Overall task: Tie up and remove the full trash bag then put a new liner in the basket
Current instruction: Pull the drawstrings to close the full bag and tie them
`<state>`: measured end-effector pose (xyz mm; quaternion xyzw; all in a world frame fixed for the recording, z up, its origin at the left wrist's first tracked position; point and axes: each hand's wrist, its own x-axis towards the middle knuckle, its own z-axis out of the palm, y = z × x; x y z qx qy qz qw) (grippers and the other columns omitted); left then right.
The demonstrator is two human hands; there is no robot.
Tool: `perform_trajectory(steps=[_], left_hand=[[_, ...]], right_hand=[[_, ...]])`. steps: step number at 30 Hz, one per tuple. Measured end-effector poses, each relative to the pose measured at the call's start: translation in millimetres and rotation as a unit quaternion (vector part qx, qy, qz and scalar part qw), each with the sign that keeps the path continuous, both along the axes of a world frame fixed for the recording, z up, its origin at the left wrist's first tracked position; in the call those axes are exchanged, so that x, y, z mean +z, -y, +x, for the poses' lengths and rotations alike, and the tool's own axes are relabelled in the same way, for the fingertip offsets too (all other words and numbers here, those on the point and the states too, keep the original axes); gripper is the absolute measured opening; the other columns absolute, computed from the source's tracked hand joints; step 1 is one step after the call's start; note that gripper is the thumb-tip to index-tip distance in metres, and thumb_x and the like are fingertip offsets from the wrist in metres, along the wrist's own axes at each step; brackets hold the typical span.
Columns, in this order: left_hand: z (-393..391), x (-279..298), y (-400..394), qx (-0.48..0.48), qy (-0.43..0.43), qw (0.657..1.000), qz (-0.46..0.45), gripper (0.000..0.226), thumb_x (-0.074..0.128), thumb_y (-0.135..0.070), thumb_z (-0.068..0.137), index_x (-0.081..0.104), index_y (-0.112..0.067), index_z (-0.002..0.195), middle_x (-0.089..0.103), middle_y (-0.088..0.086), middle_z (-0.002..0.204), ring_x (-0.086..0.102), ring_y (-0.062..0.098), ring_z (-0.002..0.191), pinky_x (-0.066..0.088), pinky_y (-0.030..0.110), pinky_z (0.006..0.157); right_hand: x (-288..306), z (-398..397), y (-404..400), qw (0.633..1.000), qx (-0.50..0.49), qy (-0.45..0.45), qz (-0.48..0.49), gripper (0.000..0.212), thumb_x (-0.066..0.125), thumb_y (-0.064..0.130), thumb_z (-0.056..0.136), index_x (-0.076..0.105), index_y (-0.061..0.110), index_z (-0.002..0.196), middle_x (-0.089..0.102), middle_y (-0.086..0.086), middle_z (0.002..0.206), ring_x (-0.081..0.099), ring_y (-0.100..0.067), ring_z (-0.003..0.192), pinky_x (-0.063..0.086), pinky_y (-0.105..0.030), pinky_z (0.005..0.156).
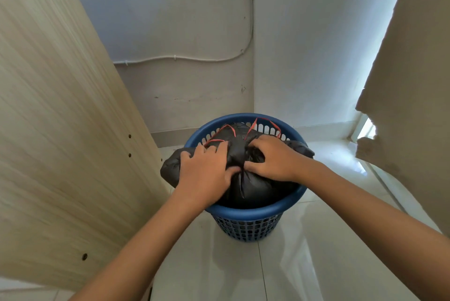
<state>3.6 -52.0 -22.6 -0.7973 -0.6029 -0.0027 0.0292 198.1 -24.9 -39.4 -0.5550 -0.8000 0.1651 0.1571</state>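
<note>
Bag (246, 179) — one; gripping hands — two

Soft daylight seems to enter from the right — floor (316, 240) glare, wide-angle bending at edges, slight blur.

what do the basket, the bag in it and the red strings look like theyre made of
Basket: apparently moulded plastic, blue, smooth rim with a slight sheen and slotted lattice walls.
Trash bag: thin black plastic film, judging by its sharp creases and dull gloss where both hands gather it.
Red drawstrings: probably flat plastic tape, thin, looping limply; too small to be sure.
</note>
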Motion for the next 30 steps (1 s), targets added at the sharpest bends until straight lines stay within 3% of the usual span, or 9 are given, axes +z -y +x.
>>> perform_trajectory(steps=[3,7,10,14,17,19,22,26,30], left_hand=[[-2.1,-9.3,-29.5,0.015,0.154,0.980,-0.124,0.037,0.037,-0.055,0.098,0.056,-0.038,0.124,0.065,-0.003,0.129,0.059,0.027,0.119,0.044,0.053,0.102],[1.7,-24.7,-40.9,0.019,0.294,0.929,-0.223,0.040,0.040,-0.046,0.096,0.069,-0.019,0.103,0.071,0.006,0.105,0.065,0.025,0.101,0.049,0.052,0.098],[1.8,-18.1,-38.3,0.013,0.306,0.917,-0.256,0.036,0.043,-0.031,0.103,0.069,-0.006,0.102,0.071,0.013,0.102,0.065,0.029,0.100,0.048,0.048,0.097],[-2.2,-16.0,-33.7,0.012,0.279,0.924,-0.260,0.036,0.045,-0.032,0.103,0.067,-0.010,0.086,0.071,0.011,0.092,0.064,0.031,0.094,0.047,0.045,0.092],[-0.6,-11.4,-25.6,0.040,0.228,0.945,-0.230,0.046,0.039,-0.045,0.098,0.056,-0.017,0.065,0.064,0.003,0.074,0.061,0.029,0.082,0.048,0.044,0.083],[3.9,-8.2,-15.0,0.042,0.166,0.973,-0.154,0.051,0.034,-0.049,0.097,0.052,-0.018,0.061,0.057,-0.003,0.071,0.054,0.025,0.082,0.044,0.045,0.086],[7.7,-7.7,3.6,0.018,0.149,0.988,-0.044,0.044,0.034,-0.052,0.094,0.060,-0.023,0.074,0.058,-0.009,0.090,0.048,0.020,0.101,0.038,0.046,0.092],[-0.8,-11.2,26.1,-0.075,0.178,0.977,0.091,0.049,0.049,-0.062,0.086,0.054,-0.039,0.129,0.056,-0.018,0.121,0.048,0.010,0.117,0.038,0.038,0.099],[-3.3,-23.8,25.5,-0.072,0.119,0.987,0.081,0.039,0.043,-0.065,0.093,0.060,-0.041,0.120,0.069,-0.017,0.111,0.062,0.011,0.109,0.041,0.040,0.100]], right_hand=[[1.2,13.4,0.9,1.000,0.012,0.013,0.004,0.068,0.058,0.069,0.078,0.058,0.022,0.127,0.054,0.000,0.121,0.050,-0.016,0.112,0.041,-0.035,0.103],[2.3,16.6,2.2,0.992,0.026,0.108,0.068,0.053,0.049,0.065,0.087,0.064,0.021,0.113,0.060,0.000,0.112,0.052,-0.020,0.106,0.045,-0.039,0.094],[-4.1,8.4,8.6,0.983,0.017,0.159,0.094,0.055,0.036,0.059,0.097,0.067,0.013,0.097,0.054,0.002,0.105,0.047,-0.020,0.100,0.043,-0.038,0.085],[-8.6,0.9,18.3,0.988,-0.018,0.141,0.067,0.060,0.025,0.055,0.101,0.064,0.012,0.083,0.062,-0.006,0.087,0.054,-0.025,0.089,0.046,-0.041,0.081],[-9.5,-1.1,20.2,0.999,-0.038,0.038,-0.007,0.062,0.028,0.050,0.103,0.046,0.013,0.057,0.051,-0.004,0.057,0.052,-0.024,0.061,0.046,-0.039,0.071],[-7.7,-1.6,22.1,0.997,-0.041,-0.044,-0.051,0.064,0.028,0.050,0.103,0.039,0.012,0.052,0.046,-0.004,0.051,0.049,-0.022,0.053,0.043,-0.037,0.066],[-8.5,2.6,26.5,0.989,-0.053,-0.112,-0.079,0.068,0.025,0.049,0.104,0.041,0.008,0.052,0.047,-0.009,0.051,0.050,-0.023,0.053,0.041,-0.031,0.062],[-12.6,8.5,27.8,0.985,-0.061,-0.132,-0.092,0.082,0.020,0.054,0.102,0.060,-0.012,0.072,0.065,-0.026,0.072,0.063,-0.032,0.071,0.049,-0.040,0.079],[-7.6,11.5,28.6,0.980,-0.073,-0.161,-0.094,0.080,0.029,0.061,0.099,0.059,-0.008,0.072,0.066,-0.020,0.072,0.063,-0.027,0.071,0.050,-0.039,0.079]])
